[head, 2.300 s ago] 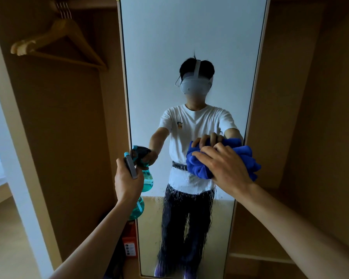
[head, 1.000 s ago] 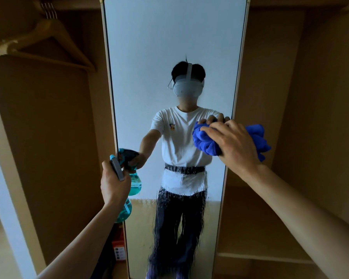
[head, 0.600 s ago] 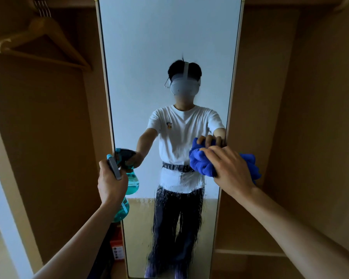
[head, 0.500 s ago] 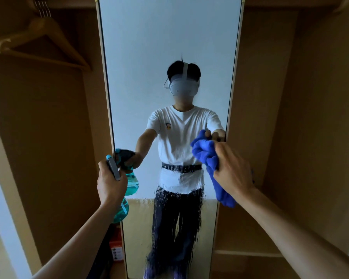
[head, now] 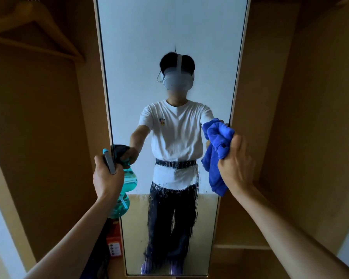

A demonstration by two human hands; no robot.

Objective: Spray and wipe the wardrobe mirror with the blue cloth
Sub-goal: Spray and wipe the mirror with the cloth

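The one camera sat on the person's head, facing forward and slightly down, near the mirror (head: 169, 27). Its headset (head: 177, 83) showed reflected, centred in the glass.

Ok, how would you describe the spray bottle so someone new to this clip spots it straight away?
Find the wardrobe mirror in the middle, then follow its left edge down to the left hand. The spray bottle is gripped there and bulges below the hand. It is see-through teal with two rounded bulbs, unlike the soft blue cloth at the right edge.
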